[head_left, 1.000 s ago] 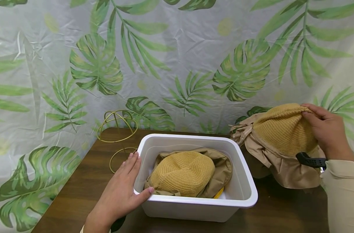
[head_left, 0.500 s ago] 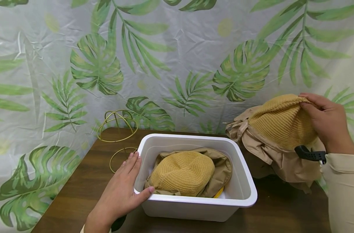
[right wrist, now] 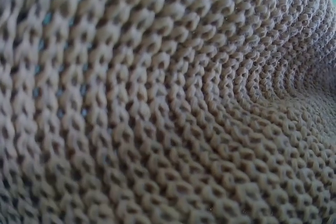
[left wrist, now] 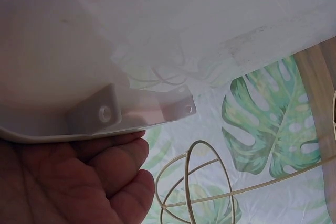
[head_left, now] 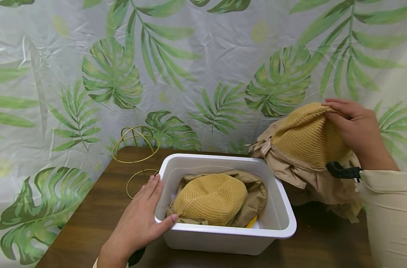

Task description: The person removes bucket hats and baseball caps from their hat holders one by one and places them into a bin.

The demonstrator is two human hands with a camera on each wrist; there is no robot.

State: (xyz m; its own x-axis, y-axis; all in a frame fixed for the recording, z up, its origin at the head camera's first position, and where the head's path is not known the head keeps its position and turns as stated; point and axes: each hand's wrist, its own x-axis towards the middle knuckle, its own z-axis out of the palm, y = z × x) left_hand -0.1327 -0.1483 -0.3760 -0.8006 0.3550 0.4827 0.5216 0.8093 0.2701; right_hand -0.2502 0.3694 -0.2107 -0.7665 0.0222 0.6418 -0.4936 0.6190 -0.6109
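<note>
Presently, two hats and one white tub point(head_left: 220, 242) are shown. One knitted hat point(head_left: 304, 139) is pinched by the right hand point(head_left: 362, 128), suspended below and left of its fingers. The second hat point(head_left: 210, 197) is contained in the tub, whose left rim is touched by the left hand point(head_left: 137, 217), fingers extended.

mustard-and-beige hat point(head_left: 300, 143), white tub point(head_left: 223, 231), leaf-print backdrop point(head_left: 220, 63)

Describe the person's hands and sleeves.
The left hand and right hand are gloveless. The right sleeve is plain cream, lightly creased, with a black curved piece at its cuff. A sliver of left cuff shows, pale too, near a dark object.
</note>
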